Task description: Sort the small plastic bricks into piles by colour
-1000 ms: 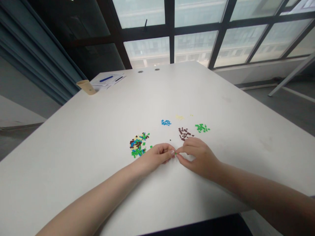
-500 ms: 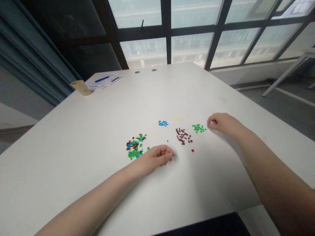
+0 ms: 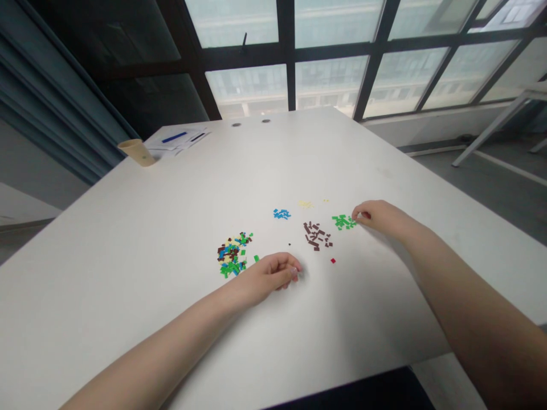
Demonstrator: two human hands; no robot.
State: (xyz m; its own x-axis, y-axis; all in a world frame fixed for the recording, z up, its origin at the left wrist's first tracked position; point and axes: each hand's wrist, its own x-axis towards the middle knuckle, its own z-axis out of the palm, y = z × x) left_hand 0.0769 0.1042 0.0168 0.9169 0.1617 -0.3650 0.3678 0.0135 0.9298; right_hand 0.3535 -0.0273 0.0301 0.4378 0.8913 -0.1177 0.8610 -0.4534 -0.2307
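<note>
My right hand (image 3: 376, 217) is pinched, its fingertips at the right edge of a pile of small green pieces (image 3: 343, 222); whatever it may hold is too small to make out. My left hand (image 3: 277, 273) rests on the table with curled fingers, thumb against the fingers, and its contents are hidden. Just beyond the left wrist lies a mixed heap of tiny coloured bricks (image 3: 232, 255), with a loose green piece (image 3: 256, 258) beside it. Brown pieces (image 3: 317, 236) lie between my hands, and a single red piece (image 3: 333, 261) sits nearer me.
Farther out are a blue pile (image 3: 281, 214) and a pale yellow pile (image 3: 305, 204). A small dark piece (image 3: 289, 244) lies alone. At the far left of the white table (image 3: 205, 188) stand a paper cup (image 3: 137, 152) and papers with a blue pen (image 3: 174, 137).
My right hand has shifted slightly left, so its fingertips now meet the green pile's edge. The left hand stays in nearly the same place. The view has moved a little.
</note>
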